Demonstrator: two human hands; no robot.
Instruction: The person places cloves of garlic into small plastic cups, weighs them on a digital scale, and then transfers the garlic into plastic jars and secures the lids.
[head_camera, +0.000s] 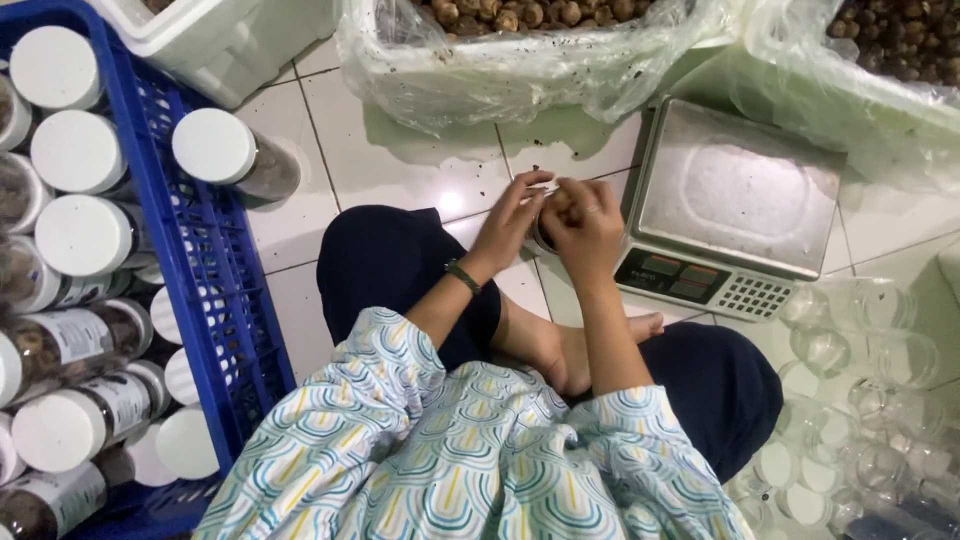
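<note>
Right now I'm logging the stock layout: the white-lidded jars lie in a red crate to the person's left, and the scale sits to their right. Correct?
Not quite. In the head view the crate holding the white-lidded jars is blue, not red. It is on the person's left, and the scale sits to their right.

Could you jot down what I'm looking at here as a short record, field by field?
Setting: a person sits cross-legged on a white tiled floor
Left hand: steadies a small jar
Right hand: over the jar's mouth, fingers on brown pieces
Scale: digital, metal pan bare, right of the hands
Blue crate: at left, holds white-lidded filled jars
Lone lidded jar: on the floor beside the crate
Plastic-lined bins: ahead, holding brown round pieces
Empty clear jars: at right
</note>
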